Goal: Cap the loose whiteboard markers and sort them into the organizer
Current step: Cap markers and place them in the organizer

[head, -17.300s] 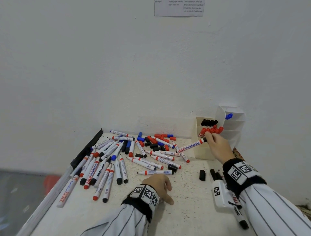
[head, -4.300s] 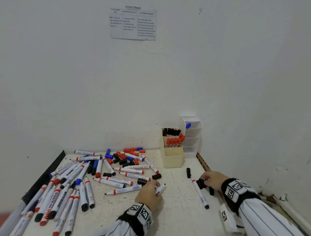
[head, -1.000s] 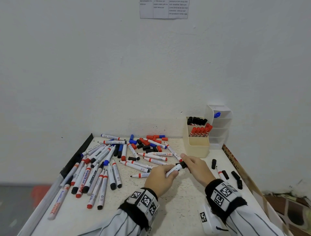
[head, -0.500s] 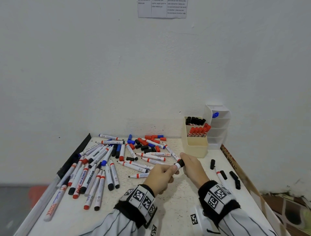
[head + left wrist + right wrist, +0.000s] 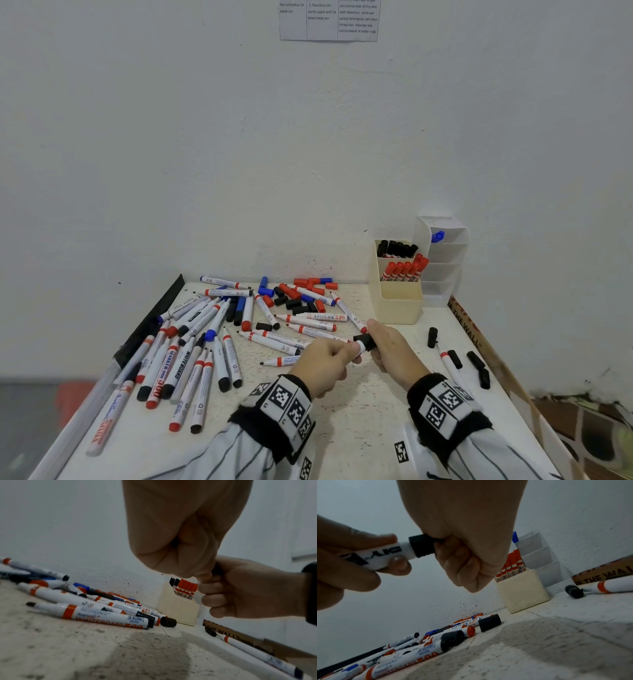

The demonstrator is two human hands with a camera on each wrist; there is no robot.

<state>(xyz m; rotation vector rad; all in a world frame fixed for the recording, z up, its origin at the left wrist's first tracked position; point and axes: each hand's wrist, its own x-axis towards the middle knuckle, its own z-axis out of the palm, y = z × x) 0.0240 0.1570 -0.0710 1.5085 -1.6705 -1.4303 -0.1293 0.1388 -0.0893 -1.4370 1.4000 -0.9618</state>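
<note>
**Black cap held on marker above cluttered table**

At the left of the white table (image 5: 342, 428), loose markers (image 5: 191, 356) are spread in a heap, several uncapped; "WHITE BOARD" and "MARKER 500" are read on barrels there, and "Artline 500" on one lying nearer the middle (image 5: 327, 317). Loose red, blue and black caps (image 5: 301, 294) are scattered behind them by the wall. Above the table, a white marker (image 5: 385, 555) printed in black lettering is gripped by the left hand (image 5: 323, 359), fingers curled round its barrel. Its black cap (image 5: 364, 342) is enclosed by the right hand (image 5: 394, 353), fingers curled round it, the cap meeting the barrel's end. Behind the hands stands the cream organizer (image 5: 399, 301), black-capped markers upright in its rear compartment and red-capped ones in front. A white tiered rack (image 5: 445, 260) beside it is seen with one blue cap showing. At the far right, a few markers and black caps lie near a cardboard edge (image 5: 469, 329) lettered "THE WALL".
</note>
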